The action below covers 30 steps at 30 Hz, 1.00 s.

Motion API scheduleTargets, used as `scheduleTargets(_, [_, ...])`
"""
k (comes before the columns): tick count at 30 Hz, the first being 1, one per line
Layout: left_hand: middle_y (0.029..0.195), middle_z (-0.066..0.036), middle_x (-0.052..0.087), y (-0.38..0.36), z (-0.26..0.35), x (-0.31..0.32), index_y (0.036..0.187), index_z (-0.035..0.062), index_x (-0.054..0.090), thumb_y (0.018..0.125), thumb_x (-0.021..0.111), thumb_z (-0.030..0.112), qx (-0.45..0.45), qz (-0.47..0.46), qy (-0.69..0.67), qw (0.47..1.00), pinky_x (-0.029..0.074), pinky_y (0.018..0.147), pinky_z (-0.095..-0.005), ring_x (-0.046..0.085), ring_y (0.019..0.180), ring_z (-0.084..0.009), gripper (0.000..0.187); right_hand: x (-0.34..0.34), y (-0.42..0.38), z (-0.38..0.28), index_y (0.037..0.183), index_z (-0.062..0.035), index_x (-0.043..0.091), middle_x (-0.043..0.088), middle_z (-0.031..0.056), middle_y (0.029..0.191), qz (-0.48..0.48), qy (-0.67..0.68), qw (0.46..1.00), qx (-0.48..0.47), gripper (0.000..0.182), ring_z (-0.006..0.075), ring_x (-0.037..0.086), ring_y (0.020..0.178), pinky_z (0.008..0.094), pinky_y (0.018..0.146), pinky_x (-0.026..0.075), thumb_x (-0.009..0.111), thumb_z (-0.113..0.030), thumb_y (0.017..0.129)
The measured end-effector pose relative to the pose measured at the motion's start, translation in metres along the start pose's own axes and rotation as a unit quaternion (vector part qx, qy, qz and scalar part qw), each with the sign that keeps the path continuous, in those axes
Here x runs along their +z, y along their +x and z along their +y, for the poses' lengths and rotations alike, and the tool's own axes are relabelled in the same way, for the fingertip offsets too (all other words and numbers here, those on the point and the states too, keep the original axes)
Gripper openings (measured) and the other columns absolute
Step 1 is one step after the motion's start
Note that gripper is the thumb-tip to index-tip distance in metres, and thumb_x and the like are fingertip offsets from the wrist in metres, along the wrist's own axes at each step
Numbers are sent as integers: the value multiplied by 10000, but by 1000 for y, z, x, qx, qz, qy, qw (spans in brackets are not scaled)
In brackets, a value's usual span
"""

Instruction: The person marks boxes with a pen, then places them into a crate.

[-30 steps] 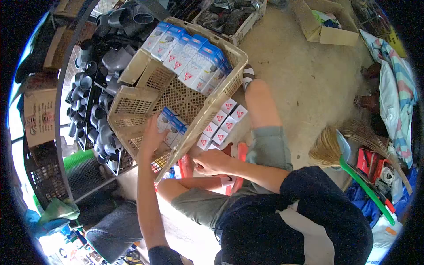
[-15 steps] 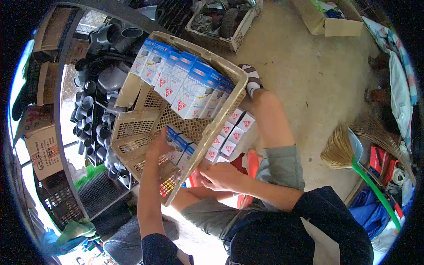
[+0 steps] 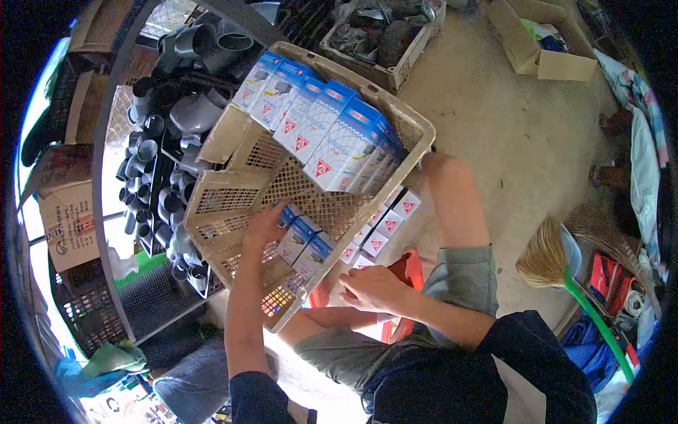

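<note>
A tan plastic crate (image 3: pixel 233 189) is tilted in front of me, one side cut open. My left hand (image 3: pixel 267 225) reaches into it, fingers closed round the end of a small blue-and-white box (image 3: pixel 287 214). Similar small boxes (image 3: pixel 304 240) lie beside that one, against the crate's near side. Taller blue-and-white boxes (image 3: pixel 328 145) stand in a row along the far side. Outside the rim, my right hand (image 3: pixel 371 288) is held above my lap with curled fingers; whatever they may hold is hidden. White box ends with red triangles (image 3: pixel 376 244) show beyond the crate.
Dark pipe fittings (image 3: pixel 152 159) fill a rack at left, near a cardboard box (image 3: pixel 68 230). Another crate (image 3: pixel 406 53) of parts and an open carton (image 3: pixel 565 67) are at the back. A broom (image 3: pixel 542 254) is at right. Something red (image 3: pixel 406 272) stands between my legs.
My right hand has drawn back from the crate's rim. My left hand stays at the small boxes. The view has shifted, so the crate appears farther right.
</note>
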<state>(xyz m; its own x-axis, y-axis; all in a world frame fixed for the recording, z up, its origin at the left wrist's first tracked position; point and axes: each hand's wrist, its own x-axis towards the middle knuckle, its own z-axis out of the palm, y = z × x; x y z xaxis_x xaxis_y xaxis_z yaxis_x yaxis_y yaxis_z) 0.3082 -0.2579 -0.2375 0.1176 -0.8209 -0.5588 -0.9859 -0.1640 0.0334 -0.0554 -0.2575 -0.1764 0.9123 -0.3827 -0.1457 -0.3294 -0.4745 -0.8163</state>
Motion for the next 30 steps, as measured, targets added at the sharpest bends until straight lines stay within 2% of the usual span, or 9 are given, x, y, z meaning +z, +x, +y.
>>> scheduleTargets(7, [1282,-214,556,-59,37,-71,1477,253,379,717,779,162,-41,208,-41,977,511,936,-509,613,1078,-448,864,2,5,-2,912,-30,597,655,157,753,-17,3,1000,12,295,350,680,668,466,619,544,625,-324,918])
scheduleTargets(11, [1472,-173,413,-163,73,-111,1523,146,317,736,755,66,-78,428,-234,869,460,1038,-489,536,1226,-353,904,14,4,-1,894,-30,601,661,163,763,-32,-15,999,-4,306,357,680,672,479,629,543,629,-334,914])
scheduleTargets(15, [1512,-161,380,-281,147,-77,1553,145,257,807,709,272,34,488,-683,542,445,1042,-581,474,1299,-354,882,33,4,7,889,-43,614,667,163,769,-82,-53,995,-15,324,356,688,715,489,652,535,642,-366,901])
scheduleTargets(17, [1483,-175,420,-322,187,-32,1556,145,255,849,651,506,83,409,-838,353,460,1006,-627,479,1290,-388,887,39,1,14,892,-48,625,673,170,781,-101,-54,993,-9,341,361,690,747,491,669,531,646,-389,896])
scheduleTargets(19, [1456,-216,441,-324,236,2,1566,222,239,884,603,517,195,298,-914,194,440,1010,-655,511,1255,-432,827,41,-4,24,904,-49,641,683,183,804,-111,-35,993,7,364,372,690,781,492,689,528,647,-412,894])
scheduleTargets(21, [1406,-239,493,-318,281,36,1563,266,272,909,534,617,167,231,-958,33,465,960,-668,554,1205,-437,787,39,-8,30,976,-37,669,699,217,876,-119,-23,992,46,436,408,681,812,503,740,525,630,-466,908])
scheduleTargets(23, [1297,-231,583,-303,295,61,1559,252,295,920,494,675,173,185,-967,34,528,884,-617,606,1117,-420,792,44,-13,44,965,-43,671,700,209,870,-82,17,995,57,441,390,687,808,488,724,525,632,-479,908])
scheduleTargets(25, [1247,-237,618,-281,287,87,1376,49,497,864,381,828,56,122,-991,-26,509,866,-625,637,979,-444,939,29,-21,40,956,-36,666,686,163,851,-31,89,992,80,352,250,683,805,375,722,520,654,-387,930])
scheduleTargets(30, [1075,-186,694,-235,254,98,1252,-6,589,947,364,736,-11,35,-992,121,578,793,-457,690,903,-305,833,16,-50,32,971,-30,675,689,61,827,102,243,964,38,311,155,644,787,342,711,508,594,-330,978])
